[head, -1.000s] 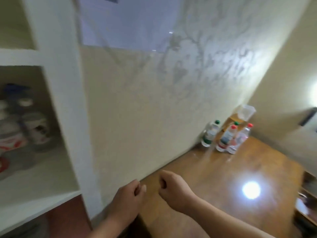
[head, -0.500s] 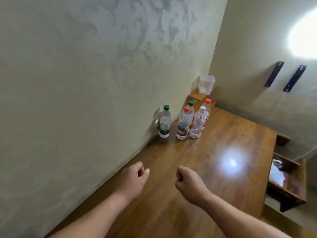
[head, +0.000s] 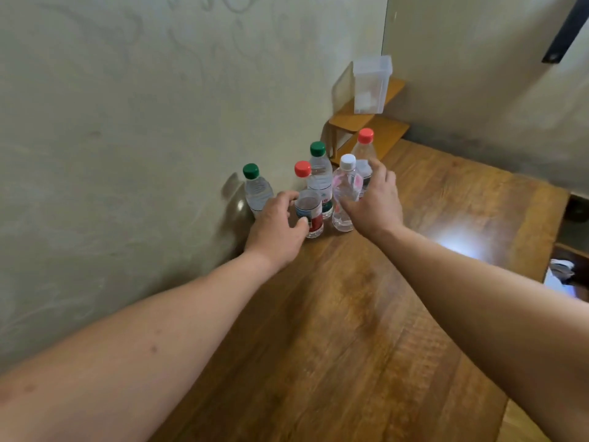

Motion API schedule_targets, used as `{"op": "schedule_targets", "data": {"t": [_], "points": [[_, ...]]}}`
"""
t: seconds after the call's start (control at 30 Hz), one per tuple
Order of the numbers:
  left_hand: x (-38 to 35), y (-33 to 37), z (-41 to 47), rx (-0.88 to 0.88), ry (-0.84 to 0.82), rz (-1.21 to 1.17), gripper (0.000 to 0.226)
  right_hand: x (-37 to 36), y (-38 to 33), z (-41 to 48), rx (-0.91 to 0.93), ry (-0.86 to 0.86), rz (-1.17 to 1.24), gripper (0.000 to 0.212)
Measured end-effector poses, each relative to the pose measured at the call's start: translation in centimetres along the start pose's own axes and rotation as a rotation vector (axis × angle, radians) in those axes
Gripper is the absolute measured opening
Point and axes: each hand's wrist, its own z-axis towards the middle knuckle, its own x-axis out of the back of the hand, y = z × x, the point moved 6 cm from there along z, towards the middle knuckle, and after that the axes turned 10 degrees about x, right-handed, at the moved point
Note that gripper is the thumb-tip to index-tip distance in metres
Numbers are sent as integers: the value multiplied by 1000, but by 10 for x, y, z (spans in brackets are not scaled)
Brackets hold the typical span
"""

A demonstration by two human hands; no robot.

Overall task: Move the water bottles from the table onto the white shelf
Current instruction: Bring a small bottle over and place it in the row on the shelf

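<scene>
Beneath the hands, desk (head: 366, 330): a wooden top on which five water bottles (head: 345, 215) are stood upright, clustered at the fingertips. None is lifted yet, so the task is judged barely begun.
Left of the left hand, wall (head: 111, 154): the cluster is set close against it. Little room is left for knuckles, so each lift is best made straight up.
Beyond the right hand, wooden stand (head: 353, 122) and clear container (head: 371, 84): no part is played by them in this step.
White shelf: not in view; a turn away from the desk is judged necessary.
Left hand (head: 274, 231): curled round the front red-capped bottle (head: 309, 215), with the thumb laid on its label.
Right hand (head: 374, 202): spread about the white-capped bottle (head: 344, 189), with the thumb across its front and the fingers reaching behind. A firm closing is not yet shown.
Grip: each bottle is best taken at mid-body and squeezed lightly, since thin plastic is judged likely to buckle.
Neighbours: one green-capped bottle (head: 258, 194) is stood just left of the left hand, another (head: 320, 180) behind and between the hands, and a rear red-capped bottle (head: 361, 151) behind the right fingers. These could be toppled if the held bottles are dragged sideways.
Caps: all are seen fitted, so spilling is judged unlikely.
</scene>
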Motion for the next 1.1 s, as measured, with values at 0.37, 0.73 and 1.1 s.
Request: {"op": "schedule_targets", "data": {"t": [0.37, 0.73, 1.1], "points": [[-26, -17, -17, 35, -69, 9, 40, -31, 12, 0, 67, 29, 159, 64], [1, -63, -104, 99, -163, 1, 52, -7, 17, -129, -34, -25, 187, 71], [98, -181, -257, -24, -237, 62, 95, -48, -201, -329, 231, -304, 82, 70]]}}
